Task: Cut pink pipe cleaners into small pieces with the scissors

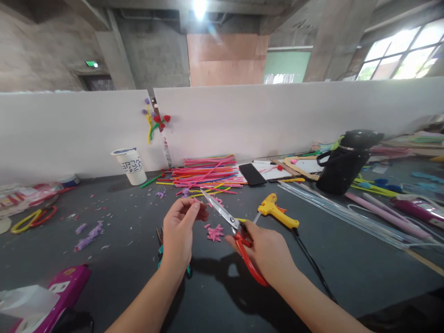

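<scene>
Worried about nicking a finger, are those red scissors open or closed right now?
Closed, or nearly: the scissors blades read as one narrow silver strip, tip close to the left hand.

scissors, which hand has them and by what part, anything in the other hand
The right hand holds the scissors by their red handle loops. The left hand is pinched shut; on what cannot be told.
</scene>
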The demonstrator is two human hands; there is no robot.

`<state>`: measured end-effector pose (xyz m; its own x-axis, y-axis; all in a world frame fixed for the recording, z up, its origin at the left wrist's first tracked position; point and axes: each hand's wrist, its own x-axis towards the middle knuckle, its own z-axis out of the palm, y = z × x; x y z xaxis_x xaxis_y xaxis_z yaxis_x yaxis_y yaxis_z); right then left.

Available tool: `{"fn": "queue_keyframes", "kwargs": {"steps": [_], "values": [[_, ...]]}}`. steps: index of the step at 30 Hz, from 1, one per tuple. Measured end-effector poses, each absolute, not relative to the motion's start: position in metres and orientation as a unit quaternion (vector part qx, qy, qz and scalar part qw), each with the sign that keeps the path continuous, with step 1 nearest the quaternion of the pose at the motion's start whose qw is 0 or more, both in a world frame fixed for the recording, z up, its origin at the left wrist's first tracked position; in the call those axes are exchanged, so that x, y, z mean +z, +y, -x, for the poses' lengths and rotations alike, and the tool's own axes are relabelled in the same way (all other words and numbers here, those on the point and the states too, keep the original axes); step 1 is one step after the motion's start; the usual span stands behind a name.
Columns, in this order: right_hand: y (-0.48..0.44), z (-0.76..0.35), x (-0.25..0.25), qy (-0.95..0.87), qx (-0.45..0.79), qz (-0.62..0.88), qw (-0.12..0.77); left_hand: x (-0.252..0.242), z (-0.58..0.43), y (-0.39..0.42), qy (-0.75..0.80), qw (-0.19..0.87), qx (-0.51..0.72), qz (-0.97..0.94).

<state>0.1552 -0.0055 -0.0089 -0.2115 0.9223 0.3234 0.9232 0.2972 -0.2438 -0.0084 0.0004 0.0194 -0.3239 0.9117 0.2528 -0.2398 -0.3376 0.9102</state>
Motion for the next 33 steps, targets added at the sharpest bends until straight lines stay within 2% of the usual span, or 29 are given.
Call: {"fn": "queue_keyframes", "kwargs": {"steps": [2, 5, 9, 13, 17, 22, 28, 33], "values": [[-0.004, -0.155, -0.009, -0.761, 0.038, 0.606, 0.230, 0.020, 0.008, 0.001, 0.419, 0.413, 0.694, -0.416], [0.001, -0.154, -0.009, -0.713, 0.199, 0.596, 0.311, 0.019, 0.007, 0.002, 0.438, 0.439, 0.655, -0.432], [0.005, -0.155, -0.007, -0.642, 0.410, 0.531, 0.372, 0.017, 0.002, 0.001, 0.413, 0.554, 0.554, -0.464], [0.005, -0.157, -0.004, -0.559, 0.577, 0.388, 0.452, 0.015, -0.002, -0.004, 0.360, 0.672, 0.458, -0.458], [0.003, -0.157, -0.002, -0.545, 0.615, 0.328, 0.466, 0.013, -0.004, -0.007, 0.351, 0.710, 0.404, -0.458], [0.000, -0.155, 0.004, -0.564, 0.613, 0.360, 0.421, 0.012, -0.004, -0.008, 0.366, 0.714, 0.361, -0.476], [0.001, -0.154, 0.004, -0.564, 0.621, 0.337, 0.427, 0.010, -0.004, -0.007, 0.341, 0.729, 0.367, -0.466], [0.002, -0.150, 0.003, -0.555, 0.602, 0.387, 0.424, 0.009, -0.004, -0.006, 0.361, 0.725, 0.363, -0.461]]}}
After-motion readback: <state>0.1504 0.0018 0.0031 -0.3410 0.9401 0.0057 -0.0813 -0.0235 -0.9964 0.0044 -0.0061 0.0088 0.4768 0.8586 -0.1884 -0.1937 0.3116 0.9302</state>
